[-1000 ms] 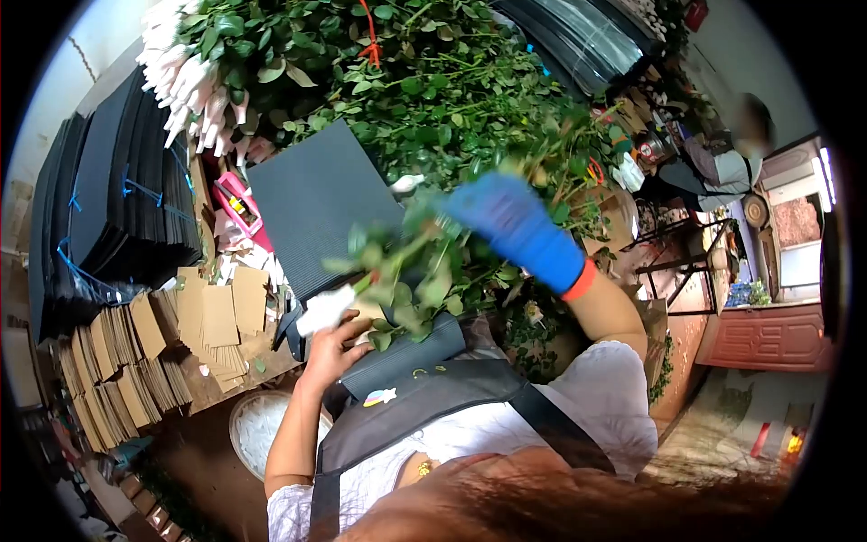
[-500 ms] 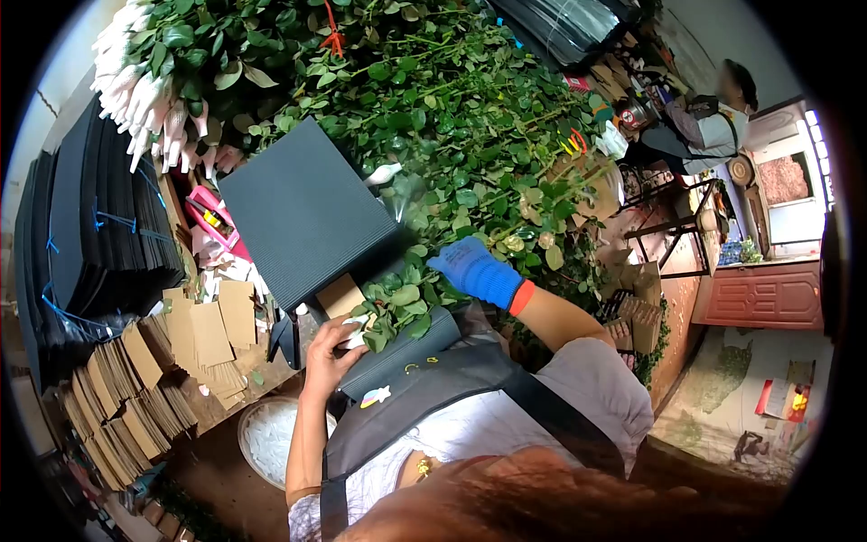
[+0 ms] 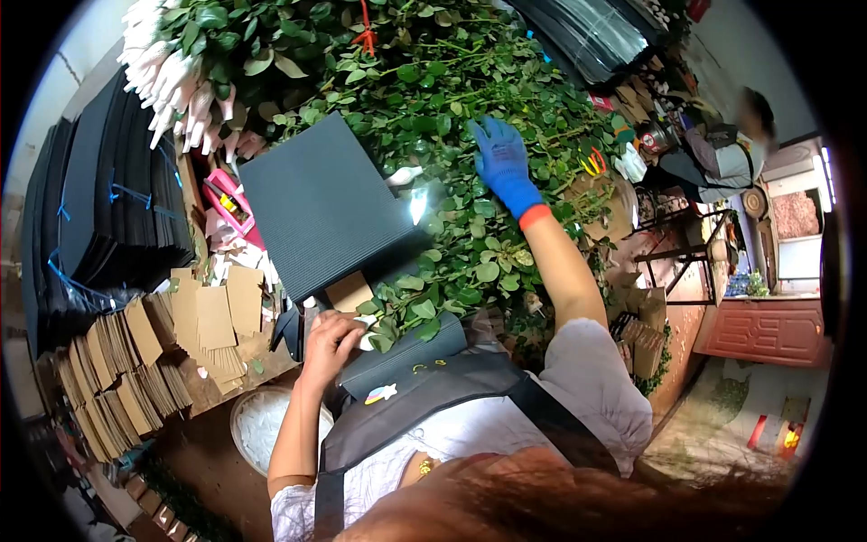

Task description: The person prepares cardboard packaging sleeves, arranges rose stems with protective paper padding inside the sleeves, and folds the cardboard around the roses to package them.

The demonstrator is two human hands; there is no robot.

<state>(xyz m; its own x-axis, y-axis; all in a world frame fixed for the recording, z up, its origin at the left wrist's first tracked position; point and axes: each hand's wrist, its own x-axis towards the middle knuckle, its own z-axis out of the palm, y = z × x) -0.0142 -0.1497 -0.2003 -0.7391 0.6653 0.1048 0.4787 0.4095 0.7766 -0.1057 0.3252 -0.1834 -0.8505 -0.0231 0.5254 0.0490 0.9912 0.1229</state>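
Observation:
My bare left hand [image 3: 332,345] is closed around a white-wrapped flower head [image 3: 367,334] at the lower middle, above the dark ribbed sheet on my lap [image 3: 406,354]. Leafy stems [image 3: 420,303] run from that flower to the right. My right hand [image 3: 502,161], in a blue glove with a red cuff, is stretched out over the pile of green stems [image 3: 406,99], its fingers apart near the leaves. Between the hands lies a dark ribbed board [image 3: 321,208], with another white-wrapped flower [image 3: 404,176] at its right edge.
Dark boards [image 3: 113,181] stand at the left, above stacked brown cardboard pieces [image 3: 113,379]. A pink tray [image 3: 233,208] lies beside the ribbed board. White-wrapped flowers [image 3: 172,77] are heaped upper left. A white tub [image 3: 266,429] stands below. Another person [image 3: 722,158] sits upper right.
My right hand has moved up and away from my body, over the pile. My left hand stays at the wrapped flower. The view has shifted slightly.

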